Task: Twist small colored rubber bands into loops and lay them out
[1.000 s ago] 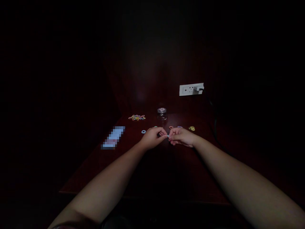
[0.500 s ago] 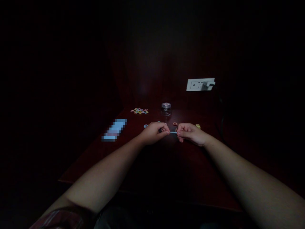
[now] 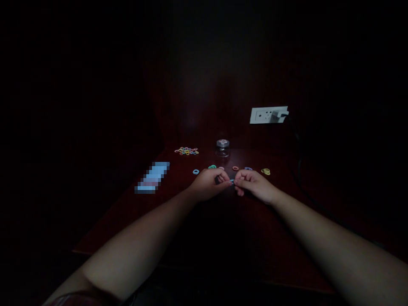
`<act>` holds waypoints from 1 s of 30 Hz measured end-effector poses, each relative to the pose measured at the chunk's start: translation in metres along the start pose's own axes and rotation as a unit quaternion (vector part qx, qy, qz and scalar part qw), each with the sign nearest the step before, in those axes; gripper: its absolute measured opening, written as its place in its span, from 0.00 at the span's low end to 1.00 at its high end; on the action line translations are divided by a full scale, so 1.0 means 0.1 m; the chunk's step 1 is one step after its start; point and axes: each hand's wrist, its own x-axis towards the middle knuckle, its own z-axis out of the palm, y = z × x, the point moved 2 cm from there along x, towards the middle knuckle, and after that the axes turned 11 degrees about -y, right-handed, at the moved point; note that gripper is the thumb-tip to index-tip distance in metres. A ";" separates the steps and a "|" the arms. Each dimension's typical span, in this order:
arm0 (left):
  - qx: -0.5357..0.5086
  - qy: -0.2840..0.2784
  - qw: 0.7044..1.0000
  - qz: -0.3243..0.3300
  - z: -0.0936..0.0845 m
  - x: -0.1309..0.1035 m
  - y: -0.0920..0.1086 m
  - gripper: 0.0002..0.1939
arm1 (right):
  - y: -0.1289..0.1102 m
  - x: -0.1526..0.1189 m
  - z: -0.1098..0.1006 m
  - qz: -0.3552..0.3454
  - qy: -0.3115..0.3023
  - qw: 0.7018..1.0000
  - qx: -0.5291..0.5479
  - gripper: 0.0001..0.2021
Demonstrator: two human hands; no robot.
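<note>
Between my two hands is a light blue hair tie (image 3: pixel 232 181), small and partly covered by the fingertips. My left hand (image 3: pixel 210 183) pinches its left end between thumb and forefinger. On the other end my right hand (image 3: pixel 253 185) closes in a similar pinch. Just beyond the hands lies a row of coloured hair ties: a blue one (image 3: pixel 196 171), green ones (image 3: pixel 212 167), a pink one (image 3: pixel 221 168), a coral one (image 3: pixel 235 168), purple ones (image 3: pixel 248 169) and yellow ones (image 3: pixel 265 171). My hands partly hide some of them.
A mixed pile of hair ties (image 3: pixel 186 151) lies at the back left of the dark red table (image 3: pixel 127 221). Beside it stands a clear lidded jar (image 3: pixel 222 148). A pixelated flat object (image 3: pixel 153 177) lies at the left. A wall socket (image 3: pixel 268 114) holds a plug with a cable.
My hands have come closer together, and the hair tie, stretched taut before, is now shorter between them. The view has shifted slightly, showing more of the row behind the hands.
</note>
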 end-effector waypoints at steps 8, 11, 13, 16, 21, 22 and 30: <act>-0.009 0.006 1.000 -0.007 -0.03 0.00 0.04 0.10 | -0.03 -0.01 0.05 0.000 0.001 1.000 -0.009 0.18; -0.035 -0.008 0.999 0.001 -0.02 0.00 0.05 0.09 | -0.03 -0.01 0.06 -0.009 0.006 1.000 -0.019 0.18; -0.038 -0.011 0.999 0.001 -0.01 0.00 0.05 0.08 | -0.01 0.00 0.05 -0.012 0.009 1.000 -0.023 0.17; -0.026 -0.012 1.000 -0.006 -0.01 0.00 0.04 0.09 | 0.00 0.00 0.05 -0.028 0.007 0.999 -0.012 0.17; -0.013 -0.016 0.999 -0.027 -0.02 0.00 0.05 0.13 | -0.02 -0.01 0.07 -0.046 0.002 0.999 -0.013 0.16; -0.012 -0.020 0.999 -0.033 -0.02 0.00 0.06 0.13 | -0.02 -0.01 0.08 -0.044 0.005 0.999 -0.016 0.16; -0.045 -0.024 0.998 -0.031 -0.02 -0.02 0.06 0.11 | -0.05 -0.03 0.09 -0.037 0.027 0.997 -0.055 0.14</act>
